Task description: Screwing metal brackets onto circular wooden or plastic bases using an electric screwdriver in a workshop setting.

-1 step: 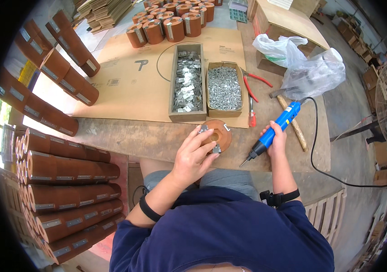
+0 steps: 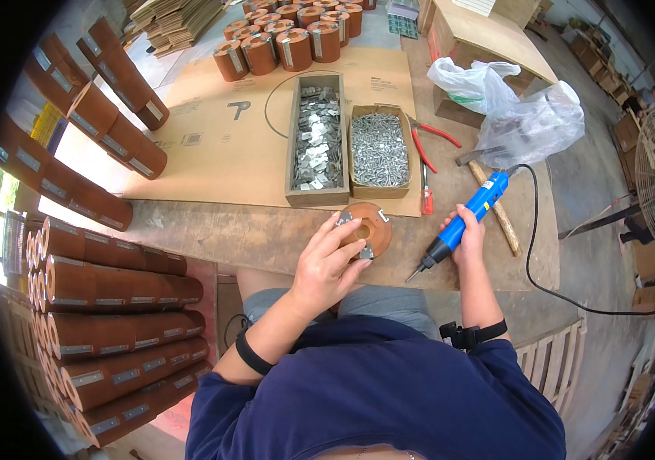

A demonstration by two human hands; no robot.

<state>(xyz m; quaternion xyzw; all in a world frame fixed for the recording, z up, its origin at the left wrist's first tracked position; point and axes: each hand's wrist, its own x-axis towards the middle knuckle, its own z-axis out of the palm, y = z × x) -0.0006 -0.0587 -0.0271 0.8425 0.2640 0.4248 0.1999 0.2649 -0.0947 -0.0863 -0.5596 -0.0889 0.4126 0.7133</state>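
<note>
A reddish-brown round wooden block [image 2: 381, 229] with a hole in its middle stands on the near edge of the worktable. Small metal plates sit at its rim. Over its left side is my left hand [image 2: 326, 264], thumb and index closed about one small metal plate [image 2: 366, 251]; the other fingers reach a second plate near the rim. To the right, my right hand [image 2: 467, 239] is wrapped round a blue electric screwdriver [image 2: 462, 222]. Its bit points down-left, close to the tabletop, apart from the block.
Beyond the block stand a wooden tray [image 2: 293, 153] of metal plates and a cardboard box [image 2: 381, 192] of screws. Red-handled pliers [image 2: 423, 146], a red-handled screwdriver [image 2: 427, 201] and a hammer [image 2: 508, 222] lie rightward. Brown cylinders [image 2: 124, 289] are stacked left. A black cord [image 2: 554, 285] trails right.
</note>
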